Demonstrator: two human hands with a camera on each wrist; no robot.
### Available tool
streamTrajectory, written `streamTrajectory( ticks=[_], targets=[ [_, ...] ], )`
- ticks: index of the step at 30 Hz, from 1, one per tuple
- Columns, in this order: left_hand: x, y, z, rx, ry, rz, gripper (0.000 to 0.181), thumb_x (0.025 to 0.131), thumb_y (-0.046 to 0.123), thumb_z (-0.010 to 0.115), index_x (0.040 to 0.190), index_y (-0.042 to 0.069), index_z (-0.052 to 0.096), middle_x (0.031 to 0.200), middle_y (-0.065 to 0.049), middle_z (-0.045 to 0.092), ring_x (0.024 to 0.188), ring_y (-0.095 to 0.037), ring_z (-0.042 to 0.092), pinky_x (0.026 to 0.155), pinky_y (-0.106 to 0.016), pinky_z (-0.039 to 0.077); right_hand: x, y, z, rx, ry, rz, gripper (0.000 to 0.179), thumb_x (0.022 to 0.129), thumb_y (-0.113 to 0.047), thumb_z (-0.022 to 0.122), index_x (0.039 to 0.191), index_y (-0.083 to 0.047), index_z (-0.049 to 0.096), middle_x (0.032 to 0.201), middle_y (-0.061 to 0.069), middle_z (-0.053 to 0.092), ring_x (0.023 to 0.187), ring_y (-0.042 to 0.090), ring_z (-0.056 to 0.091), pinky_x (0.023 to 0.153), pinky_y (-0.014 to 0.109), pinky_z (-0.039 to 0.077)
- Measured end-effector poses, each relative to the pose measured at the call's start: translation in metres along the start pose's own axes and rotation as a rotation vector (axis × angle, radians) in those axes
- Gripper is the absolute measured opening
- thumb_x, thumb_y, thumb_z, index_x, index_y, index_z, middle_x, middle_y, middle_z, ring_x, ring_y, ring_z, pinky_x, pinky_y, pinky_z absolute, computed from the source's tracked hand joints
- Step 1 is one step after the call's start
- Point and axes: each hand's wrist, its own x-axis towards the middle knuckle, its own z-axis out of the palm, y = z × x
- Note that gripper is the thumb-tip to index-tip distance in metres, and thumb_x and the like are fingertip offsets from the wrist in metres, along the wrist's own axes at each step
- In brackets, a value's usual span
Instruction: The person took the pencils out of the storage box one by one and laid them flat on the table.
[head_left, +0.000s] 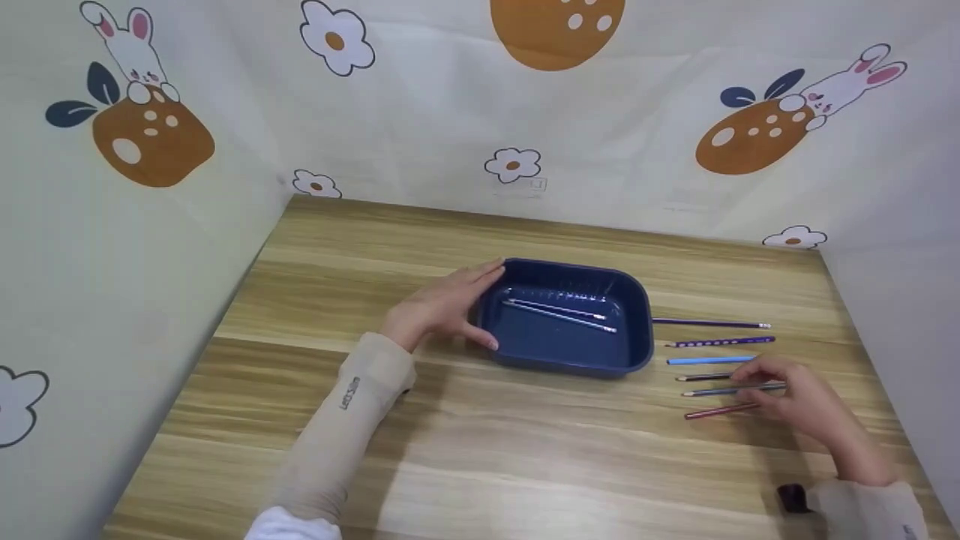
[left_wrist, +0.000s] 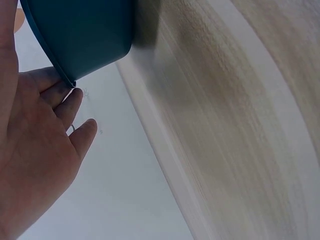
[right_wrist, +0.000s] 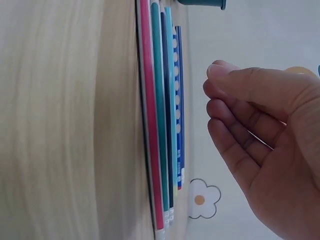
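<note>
My left hand (head_left: 442, 306) is at the left side of a dark blue plastic basin (head_left: 562, 368), fingers extended along its rim and thumb at the front corner. In the left wrist view the fingertips touch the rim. Two pencils (head_left: 570, 323) lie inside the basin. Over the row of pencils to the right hovers my right hand (head_left: 799, 394), fingers loosely bent, thumb near the index fingertip and nothing between them. Below it lie a red pencil (right_wrist: 152, 125), a teal pencil (right_wrist: 161, 110) and a dark pencil (head_left: 701, 377). A light blue pencil (head_left: 705, 361) lies just beyond.
Farther back in the row are a blue-violet pencil with pale dots (head_left: 724, 342) and a dark purple pencil (head_left: 709, 323) reaching to the basin's right side. The wood-grain table (head_left: 525, 457) is bordered by pale printed cloth walls (head_left: 420, 112) at the back and sides.
</note>
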Motion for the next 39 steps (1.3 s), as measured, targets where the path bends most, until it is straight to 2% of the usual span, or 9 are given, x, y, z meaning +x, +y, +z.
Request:
streamTrajectory(
  ticks=[8, 14, 20, 23, 29, 32, 37, 39],
  targets=[
    [0.001, 0.000, -0.001, 0.011, -0.008, -0.009, 0.125, 0.069, 0.070, 0.076, 0.162, 0.017, 0.011, 0.171, 0.002, 0.004, 0.156, -0.023, 0.013, 0.128, -0.043, 0.018, 0.009, -0.014, 0.004, 0.021, -0.003, -0.003, 0.016, 0.083, -0.008, 0.079, 0.098, -0.013, 0.074, 0.095, 0.003, 0.076, 0.088, -0.009, 0.062, 0.080, 0.006, 0.045],
    [0.000, 0.000, -0.001, 0.007, -0.005, -0.001, 0.125, 0.069, 0.069, 0.077, 0.162, 0.016, 0.011, 0.171, 0.001, 0.005, 0.156, -0.023, 0.013, 0.128, -0.043, 0.018, 0.018, -0.027, 0.006, -0.002, -0.006, -0.010, 0.017, 0.085, -0.012, 0.078, 0.101, -0.013, 0.073, 0.099, 0.003, 0.075, 0.093, -0.011, 0.059, 0.082, 0.017, 0.051],
    [0.000, 0.000, 0.000, -0.007, -0.005, -0.006, 0.125, 0.070, 0.069, 0.077, 0.162, 0.017, 0.011, 0.171, 0.001, 0.005, 0.156, -0.023, 0.012, 0.128, -0.043, 0.017, 0.030, -0.038, 0.013, 0.024, 0.045, -0.134, 0.022, 0.080, -0.003, 0.079, 0.100, -0.010, 0.074, 0.097, 0.004, 0.076, 0.092, -0.008, 0.062, 0.082, 0.007, 0.047],
    [0.001, 0.000, -0.001, -0.009, -0.007, -0.009, 0.124, 0.070, 0.069, 0.077, 0.162, 0.017, 0.011, 0.171, 0.002, 0.005, 0.156, -0.023, 0.013, 0.128, -0.043, 0.017, 0.036, -0.044, 0.016, 0.057, 0.049, -0.174, 0.024, 0.079, 0.002, 0.079, 0.100, -0.011, 0.074, 0.096, 0.003, 0.075, 0.091, -0.006, 0.062, 0.082, 0.006, 0.047],
    [0.001, 0.000, -0.002, -0.010, -0.014, 0.004, 0.124, 0.070, 0.067, 0.078, 0.162, 0.016, 0.012, 0.171, 0.002, 0.005, 0.156, -0.024, 0.013, 0.128, -0.042, 0.017, 0.051, -0.057, 0.022, 0.089, 0.049, -0.239, 0.022, 0.080, -0.001, 0.080, 0.098, -0.010, 0.073, 0.095, 0.003, 0.075, 0.090, 0.003, 0.067, 0.083, 0.008, 0.050],
    [0.001, 0.000, -0.003, -0.014, -0.020, 0.006, 0.123, 0.071, 0.066, 0.078, 0.162, 0.016, 0.012, 0.170, 0.003, 0.004, 0.156, -0.024, 0.013, 0.129, -0.042, 0.017, 0.059, -0.063, 0.026, 0.088, 0.049, -0.266, 0.021, 0.079, 0.000, 0.080, 0.098, -0.006, 0.073, 0.095, 0.004, 0.076, 0.089, 0.007, 0.069, 0.082, 0.013, 0.054],
    [0.002, -0.001, -0.002, -0.022, -0.022, -0.007, 0.123, 0.070, 0.067, 0.078, 0.162, 0.017, 0.012, 0.170, 0.004, 0.004, 0.157, -0.024, 0.012, 0.129, -0.043, 0.016, 0.071, -0.073, 0.032, 0.086, 0.005, -0.245, 0.020, 0.083, -0.004, 0.078, 0.102, -0.009, 0.073, 0.100, 0.001, 0.075, 0.092, 0.011, 0.069, 0.084, 0.028, 0.059],
    [0.002, -0.001, -0.002, -0.025, -0.023, -0.014, 0.124, 0.069, 0.067, 0.078, 0.162, 0.018, 0.012, 0.170, 0.005, 0.003, 0.157, -0.024, 0.012, 0.129, -0.043, 0.016, 0.076, -0.077, 0.035, 0.097, -0.008, -0.250, 0.019, 0.084, -0.004, 0.078, 0.102, -0.008, 0.073, 0.101, 0.002, 0.074, 0.093, 0.014, 0.068, 0.085, 0.029, 0.059]
  ],
)
